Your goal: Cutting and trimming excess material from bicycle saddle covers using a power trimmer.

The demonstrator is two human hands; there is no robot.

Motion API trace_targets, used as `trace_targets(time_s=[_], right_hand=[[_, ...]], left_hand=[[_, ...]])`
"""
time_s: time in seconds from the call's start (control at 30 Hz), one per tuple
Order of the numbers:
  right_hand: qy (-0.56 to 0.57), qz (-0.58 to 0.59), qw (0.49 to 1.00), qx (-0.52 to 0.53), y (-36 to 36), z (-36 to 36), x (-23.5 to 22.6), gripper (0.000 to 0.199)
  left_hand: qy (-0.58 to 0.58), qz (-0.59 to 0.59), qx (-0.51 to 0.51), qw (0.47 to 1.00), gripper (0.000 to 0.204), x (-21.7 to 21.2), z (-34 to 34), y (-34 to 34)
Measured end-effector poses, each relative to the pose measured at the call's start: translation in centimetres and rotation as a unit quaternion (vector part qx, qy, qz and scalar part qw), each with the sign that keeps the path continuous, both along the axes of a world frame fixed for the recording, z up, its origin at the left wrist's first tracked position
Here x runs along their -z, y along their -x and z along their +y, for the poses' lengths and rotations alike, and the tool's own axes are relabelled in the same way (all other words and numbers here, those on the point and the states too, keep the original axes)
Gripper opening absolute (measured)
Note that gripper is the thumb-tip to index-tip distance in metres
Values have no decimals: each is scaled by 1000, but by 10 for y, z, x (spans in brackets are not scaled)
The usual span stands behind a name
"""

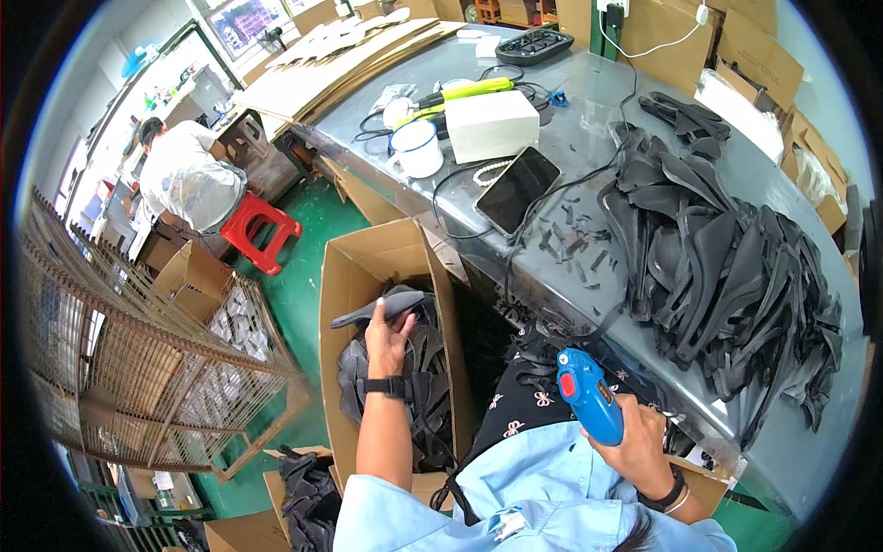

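Observation:
My left hand is raised over an open cardboard box, its thumb and fingers closed on a dark grey curved foam-like piece. More such pieces fill the box below it. My right hand wraps round the handle of a blue handheld power tool with a red button, near the table's front edge. What kind of tool it is, I cannot tell. Over my lap, near the tool, lie several dark pieces. A large heap of similar pieces covers the right of the table.
On the grey table are a phone, a white box, a white mug, cables and dark scraps. At left stand a wire cage and a red stool with a seated person.

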State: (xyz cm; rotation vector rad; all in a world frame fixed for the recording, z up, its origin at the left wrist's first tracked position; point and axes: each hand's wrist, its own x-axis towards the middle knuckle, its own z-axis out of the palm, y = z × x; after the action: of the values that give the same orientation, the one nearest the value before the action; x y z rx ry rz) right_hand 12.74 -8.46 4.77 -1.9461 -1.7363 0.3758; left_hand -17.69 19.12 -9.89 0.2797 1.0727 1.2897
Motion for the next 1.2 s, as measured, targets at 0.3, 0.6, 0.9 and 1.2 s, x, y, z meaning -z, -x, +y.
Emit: trace_targets(time_s=[0.3, 0.6, 0.9, 1.2], right_hand=[[-6, 17, 1000, -9, -6, 0, 3, 48], [-96, 90, 991, 16, -8, -6, 6, 50], [-137, 118, 982, 44, -24, -20, 8, 49], [-84, 124, 973, 176, -47, -11, 1, 55]], left_hand=[[-41, 217, 65, 973, 12, 38, -29, -81], [-231, 123, 327, 908, 27, -121, -57, -250], [-150, 265, 466, 831, 26, -120, -27, -339], [-252, 285, 357, 853, 18, -172, -60, -242]])
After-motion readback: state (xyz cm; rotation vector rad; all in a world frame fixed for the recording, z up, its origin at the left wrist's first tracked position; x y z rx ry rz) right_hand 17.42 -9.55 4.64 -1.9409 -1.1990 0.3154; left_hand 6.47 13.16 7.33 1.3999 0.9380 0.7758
